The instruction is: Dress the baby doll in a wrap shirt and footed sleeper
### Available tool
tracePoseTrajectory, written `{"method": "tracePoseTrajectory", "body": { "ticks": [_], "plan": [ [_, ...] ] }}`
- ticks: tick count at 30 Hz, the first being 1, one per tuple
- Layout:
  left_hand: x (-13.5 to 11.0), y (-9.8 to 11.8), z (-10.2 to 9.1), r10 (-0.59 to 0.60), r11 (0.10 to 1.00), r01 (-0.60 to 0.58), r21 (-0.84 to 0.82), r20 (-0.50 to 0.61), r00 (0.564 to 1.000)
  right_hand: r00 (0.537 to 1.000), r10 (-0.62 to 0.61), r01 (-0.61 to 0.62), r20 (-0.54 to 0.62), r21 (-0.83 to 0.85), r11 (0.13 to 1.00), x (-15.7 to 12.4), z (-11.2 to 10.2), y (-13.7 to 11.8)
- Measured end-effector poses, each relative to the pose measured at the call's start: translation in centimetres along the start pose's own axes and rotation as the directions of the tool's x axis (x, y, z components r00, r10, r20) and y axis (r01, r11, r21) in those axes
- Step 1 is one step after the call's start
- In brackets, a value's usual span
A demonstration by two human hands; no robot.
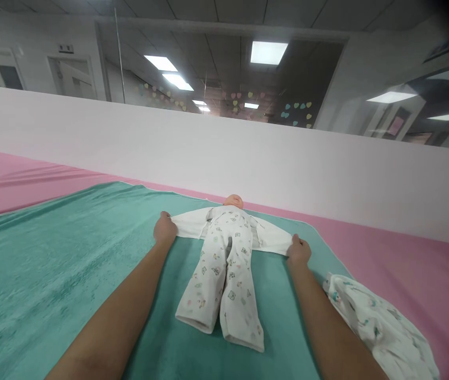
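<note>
A baby doll [233, 200] lies on its back on a green blanket [89, 248], its head at the far end. It wears white patterned pants [228, 274] whose legs point toward me, and a white long-sleeved top. My left hand [165, 228] is closed on the cuff end of the left-side sleeve [190, 222]. On the other side, my right hand [299, 249] grips the end of the right-side sleeve [272, 236]. Both sleeves are stretched out sideways and look flat. The doll's hands are hidden.
Crumpled white patterned cloth [382, 322] lies beside my right forearm. Pink fabric [414, 264] shows past the blanket's edges. A low white wall [216, 153] runs behind the doll, with glass panels [224, 74] above it.
</note>
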State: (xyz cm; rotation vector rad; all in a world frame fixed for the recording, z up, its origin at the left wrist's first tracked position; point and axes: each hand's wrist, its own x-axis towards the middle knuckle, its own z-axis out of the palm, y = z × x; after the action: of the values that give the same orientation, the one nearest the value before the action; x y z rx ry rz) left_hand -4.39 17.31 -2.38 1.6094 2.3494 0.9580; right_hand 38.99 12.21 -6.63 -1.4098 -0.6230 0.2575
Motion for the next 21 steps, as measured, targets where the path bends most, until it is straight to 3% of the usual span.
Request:
{"method": "tracePoseTrajectory", "body": {
  "ticks": [5,8,9,10,12,13,14,15,17,21],
  "plan": [
    [-1.2,0.9,0.2,0.134,0.986,-0.137,0.093,0.03,0.99,0.999,-0.025,0.022,-0.021,-0.127,0.992,-1.2,0.1,-1.2],
    [-2.7,2.6,0.5,0.354,0.926,-0.351,0.136,0.005,0.935,0.975,-0.208,0.218,0.079,-0.141,0.966,-3.1,1.4,-4.4],
    [-3.2,3.2,0.7,0.465,0.874,-0.464,0.146,0.024,0.885,0.937,-0.296,0.32,0.184,-0.119,0.94,-4.0,2.3,-5.9],
    [-3.6,3.8,1.1,0.582,0.798,-0.584,0.148,0.064,0.811,0.871,-0.358,0.402,0.336,-0.071,0.913,-5.0,3.5,-7.5],
    [-4.2,4.6,1.9,0.751,0.63,-0.767,0.123,0.158,0.642,0.703,-0.391,0.472,0.595,0.022,0.881,-7.3,6.5,-10.3],
    [-4.4,4.8,2.4,0.784,0.582,-0.807,0.106,0.193,0.59,0.611,-0.399,0.534,0.683,0.016,0.846,-8.5,8.3,-11.5],
    [-4.4,4.9,2.9,0.795,0.562,-0.822,0.098,0.213,0.568,0.49,-0.37,0.611,0.789,-0.008,0.792,-9.5,10.2,-12.4],
    [-4.3,4.9,3.3,0.792,0.563,-0.82,0.1,0.219,0.57,0.387,-0.322,0.686,0.864,-0.036,0.727,-10.3,12.1,-13.0],
    [-4.0,4.6,4.0,0.768,0.598,-0.792,0.123,0.194,0.61,0.284,-0.236,0.763,0.929,-0.071,0.642,-11.5,15.8,-13.5],
    [-3.2,3.9,4.9,0.698,0.692,-0.702,0.167,0.091,0.71,0.267,-0.101,0.825,0.958,-0.173,0.538,-11.5,21.5,-13.3]
  ]
}}
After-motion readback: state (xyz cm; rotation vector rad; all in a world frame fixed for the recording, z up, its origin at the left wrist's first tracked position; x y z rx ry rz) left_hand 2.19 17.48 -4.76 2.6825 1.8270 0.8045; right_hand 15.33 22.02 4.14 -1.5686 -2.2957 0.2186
